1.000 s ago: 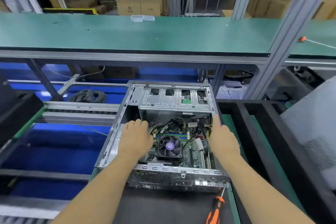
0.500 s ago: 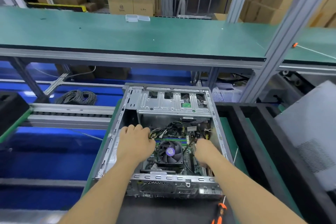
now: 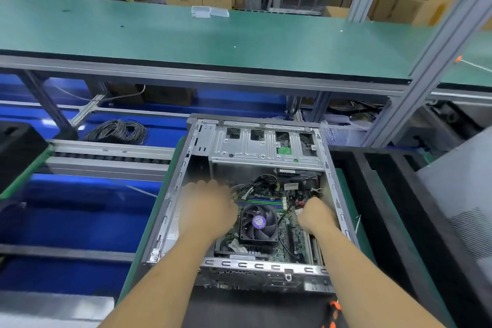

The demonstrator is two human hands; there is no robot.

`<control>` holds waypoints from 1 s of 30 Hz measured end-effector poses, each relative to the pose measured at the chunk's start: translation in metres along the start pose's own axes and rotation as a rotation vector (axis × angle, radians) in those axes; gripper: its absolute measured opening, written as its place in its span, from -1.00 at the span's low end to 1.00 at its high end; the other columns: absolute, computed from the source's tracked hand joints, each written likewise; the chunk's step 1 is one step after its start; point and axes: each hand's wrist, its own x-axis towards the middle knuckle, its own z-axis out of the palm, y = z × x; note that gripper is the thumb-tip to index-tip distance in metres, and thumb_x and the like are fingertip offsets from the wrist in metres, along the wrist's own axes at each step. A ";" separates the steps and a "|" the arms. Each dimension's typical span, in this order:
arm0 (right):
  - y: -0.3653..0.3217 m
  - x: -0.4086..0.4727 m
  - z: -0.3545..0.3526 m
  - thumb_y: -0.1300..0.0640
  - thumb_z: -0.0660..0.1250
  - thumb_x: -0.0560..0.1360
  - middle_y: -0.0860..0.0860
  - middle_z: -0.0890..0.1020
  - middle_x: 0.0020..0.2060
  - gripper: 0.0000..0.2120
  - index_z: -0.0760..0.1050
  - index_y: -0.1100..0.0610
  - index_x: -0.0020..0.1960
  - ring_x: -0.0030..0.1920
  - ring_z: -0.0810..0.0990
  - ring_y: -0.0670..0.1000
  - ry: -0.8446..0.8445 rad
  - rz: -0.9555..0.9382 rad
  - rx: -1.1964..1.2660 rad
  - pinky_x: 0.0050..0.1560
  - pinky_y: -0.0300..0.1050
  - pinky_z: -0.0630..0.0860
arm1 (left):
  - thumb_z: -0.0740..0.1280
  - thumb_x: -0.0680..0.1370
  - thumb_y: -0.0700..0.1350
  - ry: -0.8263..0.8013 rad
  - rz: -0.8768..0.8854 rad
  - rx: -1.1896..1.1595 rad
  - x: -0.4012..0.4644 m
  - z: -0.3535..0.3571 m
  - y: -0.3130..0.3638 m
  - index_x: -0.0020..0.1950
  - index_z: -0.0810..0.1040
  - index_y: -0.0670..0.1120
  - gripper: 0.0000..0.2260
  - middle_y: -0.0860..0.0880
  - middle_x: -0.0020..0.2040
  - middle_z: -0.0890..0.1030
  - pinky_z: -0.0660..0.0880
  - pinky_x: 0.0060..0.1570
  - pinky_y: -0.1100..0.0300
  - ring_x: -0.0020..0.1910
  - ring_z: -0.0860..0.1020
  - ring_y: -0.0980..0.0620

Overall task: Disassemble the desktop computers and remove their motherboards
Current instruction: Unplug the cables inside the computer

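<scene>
Both hands were down inside the open case (image 3: 173, 210). The left hand (image 3: 206, 208), blurred, lay beside the fan (image 3: 258, 222); its grip I couldn't tell. The right hand (image 3: 316, 217) curled over cables on the motherboard (image 3: 290, 234), which sat in the case on the tabletop (image 3: 348, 194).

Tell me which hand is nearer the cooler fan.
The left hand: it sits right beside the fan, while the right hand is over by the case wall.

Open computer case (image 3: 266, 270) on green-edged workbench (image 3: 348, 194)
</scene>
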 end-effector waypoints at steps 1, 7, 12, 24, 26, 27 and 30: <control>0.002 0.002 0.001 0.24 0.23 0.58 0.04 0.49 -0.21 -0.93 0.47 0.14 -0.06 -0.19 0.44 0.06 -0.003 -0.001 0.054 -0.44 -0.31 0.25 | 0.11 0.52 0.10 -0.003 0.000 -0.001 0.000 0.001 0.000 -0.02 0.54 0.13 -0.77 0.11 -0.10 0.44 0.21 0.22 0.05 -0.04 0.38 0.03; -0.001 0.007 0.005 0.30 0.22 0.56 0.02 0.52 -0.32 -0.89 0.46 0.18 -0.12 -0.39 0.45 -0.01 0.109 0.013 -0.110 -0.51 -0.28 0.27 | 0.08 0.52 0.10 0.004 0.004 0.001 -0.001 0.001 0.001 -0.01 0.54 0.10 -0.74 0.09 -0.10 0.44 0.22 0.23 0.04 -0.04 0.38 0.01; -0.013 0.005 0.003 0.42 0.22 0.48 0.11 0.64 0.02 -0.71 0.55 0.15 0.07 -0.10 0.67 0.15 0.166 -0.279 -0.543 -0.28 -0.05 0.51 | 0.09 0.54 0.09 -0.008 0.009 0.043 -0.002 -0.001 0.003 0.05 0.54 0.07 -0.72 0.05 -0.06 0.45 0.24 0.26 0.00 0.01 0.39 -0.02; -0.021 0.015 0.009 0.42 0.29 0.43 0.03 0.55 -0.24 -0.77 0.52 0.12 -0.07 -0.27 0.54 0.13 0.157 -0.358 -0.696 -0.33 -0.06 0.42 | 0.10 0.55 0.08 -0.024 0.011 0.075 -0.003 -0.003 0.004 0.14 0.57 0.06 -0.68 0.03 0.01 0.50 0.24 0.28 -0.02 0.05 0.40 -0.03; -0.023 0.014 0.013 0.45 0.30 0.41 0.04 0.54 -0.22 -0.75 0.54 0.14 -0.05 -0.24 0.57 0.13 0.158 -0.374 -0.700 -0.33 -0.05 0.44 | 0.09 0.55 0.08 -0.028 0.012 0.087 -0.004 -0.003 0.005 0.15 0.57 0.06 -0.68 0.03 0.02 0.50 0.24 0.28 -0.02 0.06 0.40 -0.04; -0.024 0.014 0.015 0.46 0.30 0.42 0.05 0.58 -0.15 -0.72 0.56 0.16 0.00 -0.17 0.61 0.14 0.150 -0.389 -0.708 -0.31 -0.04 0.45 | 0.09 0.55 0.08 -0.030 0.011 0.093 -0.004 -0.003 0.005 0.15 0.56 0.06 -0.68 0.03 0.03 0.49 0.24 0.28 -0.02 0.07 0.40 -0.04; -0.026 0.016 0.021 0.46 0.29 0.44 0.09 0.60 0.04 -0.68 0.57 0.18 0.12 0.01 0.63 0.15 0.116 -0.415 -0.721 -0.25 -0.02 0.46 | 0.09 0.55 0.08 -0.038 0.007 0.096 -0.004 -0.003 0.005 0.12 0.55 0.06 -0.69 0.03 0.01 0.47 0.24 0.27 -0.01 0.05 0.39 -0.03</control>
